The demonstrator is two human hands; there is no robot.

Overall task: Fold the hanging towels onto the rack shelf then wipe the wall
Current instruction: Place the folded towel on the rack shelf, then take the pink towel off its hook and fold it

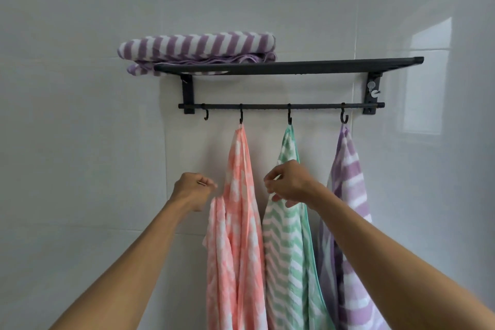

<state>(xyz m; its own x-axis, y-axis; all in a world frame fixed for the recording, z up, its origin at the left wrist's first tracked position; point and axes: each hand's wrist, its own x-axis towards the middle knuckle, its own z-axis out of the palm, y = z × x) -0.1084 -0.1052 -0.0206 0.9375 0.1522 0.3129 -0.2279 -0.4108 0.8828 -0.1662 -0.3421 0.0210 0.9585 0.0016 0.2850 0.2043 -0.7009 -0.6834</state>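
Note:
A black wall rack has a top shelf [321, 65] and a lower rail [267, 106] with hooks. A folded purple-and-white striped towel [198, 44] lies on the shelf's left end and overhangs it. Three towels hang from hooks: pink [241, 236], green [286, 254] and purple [348, 195]. My left hand [194, 190] is a closed fist just left of the pink towel's edge, with nothing seen in it. My right hand [290, 185] hovers in front of the green towel's upper part, fingers loosely curled and apart, their tips at the cloth.
The leftmost hook [205, 115] holds nothing. The right part of the shelf is bare. A small metal knob [372, 88] sits on the right bracket. The glossy white tiled wall [80, 142] surrounds the rack, with a window reflection on the right.

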